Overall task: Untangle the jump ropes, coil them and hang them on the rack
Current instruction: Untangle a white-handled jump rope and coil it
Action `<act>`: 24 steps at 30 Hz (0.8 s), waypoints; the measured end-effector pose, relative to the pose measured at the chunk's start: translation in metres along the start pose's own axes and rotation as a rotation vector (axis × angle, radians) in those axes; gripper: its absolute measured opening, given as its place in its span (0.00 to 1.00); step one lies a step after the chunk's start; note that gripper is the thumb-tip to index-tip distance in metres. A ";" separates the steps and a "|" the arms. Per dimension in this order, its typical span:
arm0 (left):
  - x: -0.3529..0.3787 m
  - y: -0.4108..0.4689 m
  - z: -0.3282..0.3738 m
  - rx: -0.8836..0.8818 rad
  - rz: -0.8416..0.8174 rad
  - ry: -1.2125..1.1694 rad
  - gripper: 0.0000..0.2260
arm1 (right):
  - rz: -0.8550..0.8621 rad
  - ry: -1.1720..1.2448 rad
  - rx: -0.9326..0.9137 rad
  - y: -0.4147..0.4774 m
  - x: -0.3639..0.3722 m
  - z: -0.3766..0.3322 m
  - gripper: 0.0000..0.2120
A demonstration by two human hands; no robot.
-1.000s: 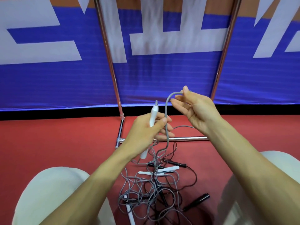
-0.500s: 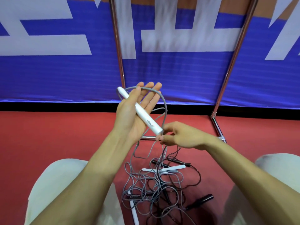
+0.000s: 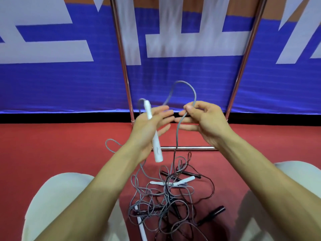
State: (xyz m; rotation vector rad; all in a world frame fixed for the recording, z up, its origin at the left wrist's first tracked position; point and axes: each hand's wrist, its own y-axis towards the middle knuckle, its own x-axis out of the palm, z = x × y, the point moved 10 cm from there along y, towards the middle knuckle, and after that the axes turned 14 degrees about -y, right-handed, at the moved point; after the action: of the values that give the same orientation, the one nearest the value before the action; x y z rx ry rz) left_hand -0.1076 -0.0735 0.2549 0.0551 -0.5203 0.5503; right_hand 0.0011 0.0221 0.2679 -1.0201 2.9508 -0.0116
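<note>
Left hand (image 3: 141, 134) holds white handle (image 3: 153, 134) near-upright, cord-end up; right hand (image 3: 208, 122) pinches grey cord (image 3: 195, 95).

Rack (image 3: 121, 49) uprights run off the top edge. Left hand (image 3: 147, 133) fingers motion-blurred (hold on the white handle (image 3: 155, 136) unclear). Grey cord (image 3: 195, 96) passes behind the left forearm (image 3: 104, 180). Floor tangle (image 3: 161, 200): can't trace which cord meets which handle. Bottom handle (image 3: 141, 226) cut by the frame edge.
</note>
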 end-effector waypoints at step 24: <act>0.018 -0.008 0.020 0.125 -0.051 -0.290 0.07 | -0.146 -0.396 0.080 0.001 0.019 0.025 0.14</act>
State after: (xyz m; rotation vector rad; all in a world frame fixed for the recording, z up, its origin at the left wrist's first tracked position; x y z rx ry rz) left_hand -0.0993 -0.0754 0.2815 0.2697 -0.7638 0.5276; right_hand -0.0135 0.0114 0.2426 -1.0794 2.4984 0.0619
